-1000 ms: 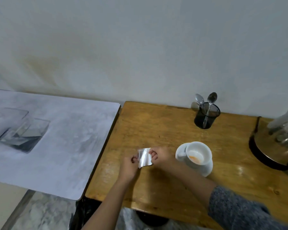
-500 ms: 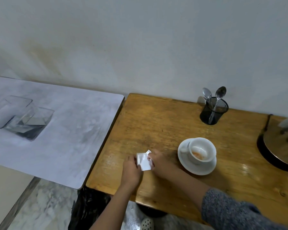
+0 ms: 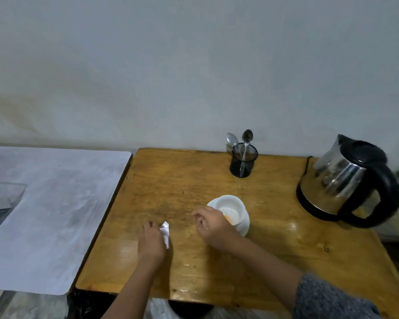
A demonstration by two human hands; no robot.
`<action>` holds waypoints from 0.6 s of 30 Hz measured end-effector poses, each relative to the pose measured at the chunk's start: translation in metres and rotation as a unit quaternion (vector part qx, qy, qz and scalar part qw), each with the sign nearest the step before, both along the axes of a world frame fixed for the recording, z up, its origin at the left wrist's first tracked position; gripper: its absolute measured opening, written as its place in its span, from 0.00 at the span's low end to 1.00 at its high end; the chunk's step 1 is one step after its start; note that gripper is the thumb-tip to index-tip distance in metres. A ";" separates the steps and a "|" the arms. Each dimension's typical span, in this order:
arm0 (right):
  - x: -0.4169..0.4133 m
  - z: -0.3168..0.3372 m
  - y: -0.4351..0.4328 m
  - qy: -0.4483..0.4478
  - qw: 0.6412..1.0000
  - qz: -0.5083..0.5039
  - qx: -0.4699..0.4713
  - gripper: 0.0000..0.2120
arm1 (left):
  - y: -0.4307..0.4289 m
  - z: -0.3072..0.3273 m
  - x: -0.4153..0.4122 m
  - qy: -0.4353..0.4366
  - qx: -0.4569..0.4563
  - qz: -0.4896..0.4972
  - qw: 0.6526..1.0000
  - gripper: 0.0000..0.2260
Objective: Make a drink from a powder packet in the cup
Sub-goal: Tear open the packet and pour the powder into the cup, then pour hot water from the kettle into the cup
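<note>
While over packet, left hand palm-down.

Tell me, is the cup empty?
No. The cup stands upright on its saucer with orange powder inside.

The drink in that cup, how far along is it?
Orange powder already lies in the white cup on its saucer. The left hand holds the emptied packet; the right hand is free. Left: water from the kettle, stirring with a spoon.
</note>
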State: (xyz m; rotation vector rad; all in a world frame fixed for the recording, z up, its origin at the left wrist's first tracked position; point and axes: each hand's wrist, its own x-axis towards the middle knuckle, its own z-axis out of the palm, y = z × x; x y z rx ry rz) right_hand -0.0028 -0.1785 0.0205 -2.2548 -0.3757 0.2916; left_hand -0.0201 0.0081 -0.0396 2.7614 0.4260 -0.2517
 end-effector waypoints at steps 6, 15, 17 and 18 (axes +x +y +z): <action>0.016 0.071 -0.120 -0.134 0.967 -0.206 0.064 0.14 | -0.069 0.019 0.023 -0.134 -0.198 -0.056 0.969 0.08; 0.002 0.103 -0.278 -0.268 0.756 -0.589 0.105 0.13 | -0.125 0.018 0.014 -0.163 -0.325 -0.021 0.932 0.11; 0.001 0.092 -0.289 -0.208 0.742 -0.622 0.136 0.12 | -0.126 0.013 0.015 -0.159 -0.318 -0.015 0.935 0.11; 0.001 0.085 -0.291 -0.169 0.745 -0.628 0.149 0.13 | -0.125 0.011 0.015 -0.159 -0.316 -0.018 0.935 0.11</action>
